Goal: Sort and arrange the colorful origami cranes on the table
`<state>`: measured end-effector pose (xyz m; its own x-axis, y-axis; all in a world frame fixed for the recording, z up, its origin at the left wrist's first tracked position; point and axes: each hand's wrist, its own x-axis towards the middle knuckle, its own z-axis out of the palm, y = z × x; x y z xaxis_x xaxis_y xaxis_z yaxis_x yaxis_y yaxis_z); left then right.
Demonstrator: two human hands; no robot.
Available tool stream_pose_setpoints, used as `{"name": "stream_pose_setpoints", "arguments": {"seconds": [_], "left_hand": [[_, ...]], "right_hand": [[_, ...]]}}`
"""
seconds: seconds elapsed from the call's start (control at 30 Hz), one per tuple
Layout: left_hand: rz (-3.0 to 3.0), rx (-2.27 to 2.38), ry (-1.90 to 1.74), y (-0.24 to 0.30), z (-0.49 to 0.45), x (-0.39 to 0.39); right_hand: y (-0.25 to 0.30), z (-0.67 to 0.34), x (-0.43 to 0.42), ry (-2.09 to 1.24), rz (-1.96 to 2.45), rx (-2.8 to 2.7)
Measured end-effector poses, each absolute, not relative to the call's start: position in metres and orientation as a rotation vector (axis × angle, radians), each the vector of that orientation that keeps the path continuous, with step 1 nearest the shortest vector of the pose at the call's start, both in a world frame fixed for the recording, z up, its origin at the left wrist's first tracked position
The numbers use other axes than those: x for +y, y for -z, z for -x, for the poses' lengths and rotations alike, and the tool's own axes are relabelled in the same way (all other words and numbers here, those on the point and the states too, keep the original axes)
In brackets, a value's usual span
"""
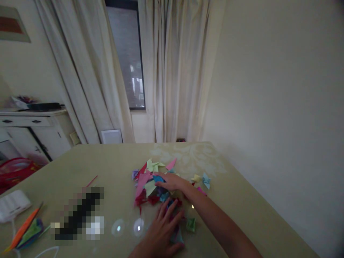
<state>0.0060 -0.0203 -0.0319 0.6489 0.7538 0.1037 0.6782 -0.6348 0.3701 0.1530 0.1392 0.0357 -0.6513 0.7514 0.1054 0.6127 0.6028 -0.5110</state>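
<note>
A heap of small folded coloured paper pieces (150,179) lies in the middle of the table (242,200): pink, green, blue, red and yellow. My right hand (172,182) reaches forward and rests flat on top of the heap, fingers stretched toward the left. My left hand (163,229) lies palm down nearer to me, fingers spread over several blue, red and green pieces at the heap's near edge. Neither hand grips anything that I can see.
A thin red stick (91,181) lies to the left of the heap. A white box (12,205) and orange and green paper (25,229) sit at the table's left edge. A white cabinet (34,132) and curtains (172,71) stand beyond the table; a wall is on the right.
</note>
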Motion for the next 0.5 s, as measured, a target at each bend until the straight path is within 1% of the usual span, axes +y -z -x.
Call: {"name": "stream_pose_setpoints", "arguments": {"seconds": [0.07,0.13,0.23,0.3,0.4,0.5], "left_hand": [[-2.590,1.178,-0.331,0.025,-0.016,-0.009],[-2.569,1.284,-0.318,0.023,-0.021,0.001],[-2.536,1.384,-0.300,0.022,-0.027,0.016],[-2.554,1.327,-0.303,0.016,-0.033,0.028],[-2.538,1.186,-0.471,-0.009,-0.043,0.051],[-2.416,1.224,-0.736,-0.044,-0.043,0.080]], "right_hand": [[-0.043,-0.169,0.129,-0.694,1.052,-2.555],[-0.045,-0.197,0.116,-0.679,1.061,-2.503],[-0.034,-0.252,0.093,-0.470,1.277,-2.252],[-0.018,-0.288,0.079,-0.323,1.514,-2.094],[0.006,-0.328,0.063,-0.215,1.794,-1.953],[0.018,-0.345,0.057,-0.224,1.942,-1.925]]}}
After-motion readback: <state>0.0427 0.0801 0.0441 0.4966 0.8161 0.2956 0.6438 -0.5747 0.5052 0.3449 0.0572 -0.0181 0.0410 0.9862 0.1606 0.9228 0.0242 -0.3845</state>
